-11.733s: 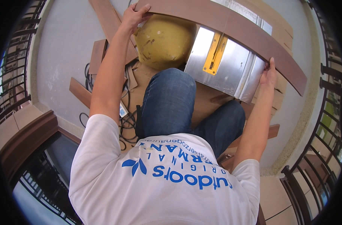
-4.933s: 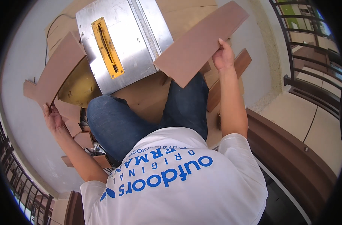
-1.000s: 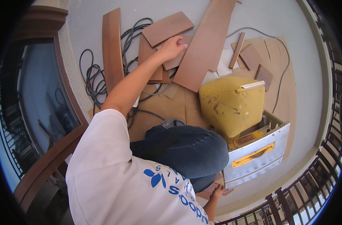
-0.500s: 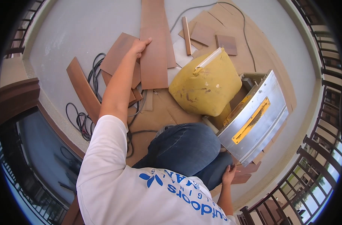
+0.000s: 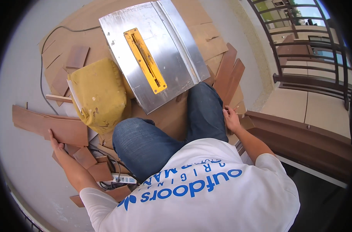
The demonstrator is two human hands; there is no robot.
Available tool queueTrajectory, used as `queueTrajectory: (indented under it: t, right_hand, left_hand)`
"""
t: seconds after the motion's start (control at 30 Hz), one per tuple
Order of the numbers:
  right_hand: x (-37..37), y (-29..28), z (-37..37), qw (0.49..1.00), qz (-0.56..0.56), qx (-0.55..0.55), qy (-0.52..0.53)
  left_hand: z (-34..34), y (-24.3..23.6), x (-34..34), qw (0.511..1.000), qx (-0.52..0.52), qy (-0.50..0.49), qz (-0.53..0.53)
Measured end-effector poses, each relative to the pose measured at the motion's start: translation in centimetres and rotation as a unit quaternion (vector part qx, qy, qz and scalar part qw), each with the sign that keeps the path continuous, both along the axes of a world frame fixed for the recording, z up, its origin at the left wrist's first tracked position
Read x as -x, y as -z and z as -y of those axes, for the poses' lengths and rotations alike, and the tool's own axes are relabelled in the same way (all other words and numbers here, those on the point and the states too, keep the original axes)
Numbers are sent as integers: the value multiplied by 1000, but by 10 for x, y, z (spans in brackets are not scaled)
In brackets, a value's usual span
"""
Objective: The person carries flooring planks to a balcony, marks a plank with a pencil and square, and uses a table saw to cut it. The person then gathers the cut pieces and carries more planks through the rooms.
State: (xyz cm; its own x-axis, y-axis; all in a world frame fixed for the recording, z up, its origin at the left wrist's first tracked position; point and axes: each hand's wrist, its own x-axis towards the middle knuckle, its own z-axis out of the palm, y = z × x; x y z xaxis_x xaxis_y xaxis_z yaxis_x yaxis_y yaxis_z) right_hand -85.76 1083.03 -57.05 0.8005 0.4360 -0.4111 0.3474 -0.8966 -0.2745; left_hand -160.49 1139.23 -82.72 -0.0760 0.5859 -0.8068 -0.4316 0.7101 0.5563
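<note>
My left hand (image 5: pixel 57 140) rests with fingers extended on the near edge of reddish-brown planks (image 5: pixel 66 129) stacked at the left. My right hand (image 5: pixel 230 120) is beside my right knee, fingers loosely apart, with no plank visible in it. Ahead of me is a metal-topped table saw (image 5: pixel 172 46) with a yellow slotted insert (image 5: pixel 143 58), tilted slightly in the view. Against its left side sits a dusty yellow bag-like item (image 5: pixel 98 94). More brown boards (image 5: pixel 230 75) lie beyond my right knee.
Cardboard (image 5: pixel 199 25) covers part of the grey floor. A black cable (image 5: pixel 48 38) runs around the left, and a white power strip (image 5: pixel 124 179) lies by my left leg. Dark railings (image 5: pixel 305 46) and a brown door threshold (image 5: pixel 299 141) are on the right.
The planks both hands held earlier are out of my right hand. The view has turned back toward the saw; my left hand remains on the planks, my right hand beside my knee.
</note>
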Motion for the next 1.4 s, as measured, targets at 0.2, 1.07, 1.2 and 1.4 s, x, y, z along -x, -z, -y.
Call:
queueTrajectory:
  t: [0.2, 1.07, 1.2, 1.4]
  right_hand:
    - [3, 21, 89, 997, 50, -2, 50]
    - [-168, -102, 33, 950, -63, -274, 137]
    - [-83, -183, -76, 890, -268, -358, 87]
    - [33, -391, -140, 676, -603, -395, 156]
  left_hand:
    - [16, -34, -19, 994, -17, -8, -104]
    - [335, -490, -134, 933, -97, 227, -260]
    - [346, -629, -208, 897, -143, 331, -256]
    - [354, -798, -321, 844, -74, 513, -138]
